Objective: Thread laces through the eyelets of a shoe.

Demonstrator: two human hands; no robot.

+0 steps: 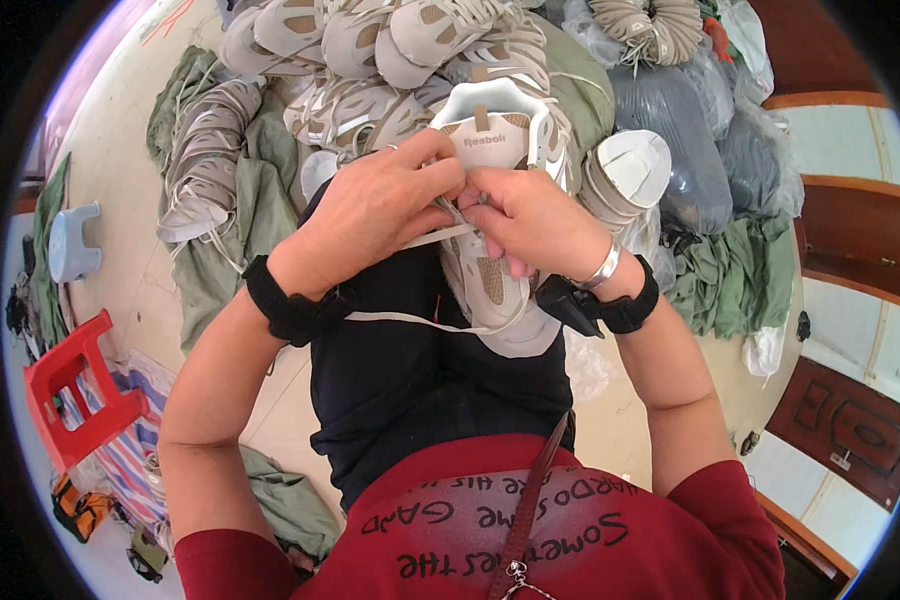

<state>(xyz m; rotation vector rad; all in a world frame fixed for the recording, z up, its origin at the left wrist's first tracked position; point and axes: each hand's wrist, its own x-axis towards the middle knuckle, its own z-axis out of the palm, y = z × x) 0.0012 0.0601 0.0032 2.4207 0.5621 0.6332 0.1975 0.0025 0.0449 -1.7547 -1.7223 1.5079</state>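
A beige and white sneaker [497, 148] lies over my dark-trousered lap, its heel opening away from me and its toe toward me. Both hands meet over the lacing area and hide most of the eyelets. My left hand [375, 212] is closed, with thumb and fingertips pinching the pale shoelace. Close against it, my right hand [542, 222] is also closed on the lace, fingers curled over the shoe's side. A long loop of shoelace [420, 320] hangs from below the left hand and curves across the toe. Each wrist carries a black strap.
A heap of similar sneakers [370, 60] lies just beyond, with another stack [208, 150] on green cloth at the left. Stacked white shoe parts [625, 175] and filled plastic bags [675, 140] are at the right. A red stool [80, 390] and a blue stool [73, 243] stand left.
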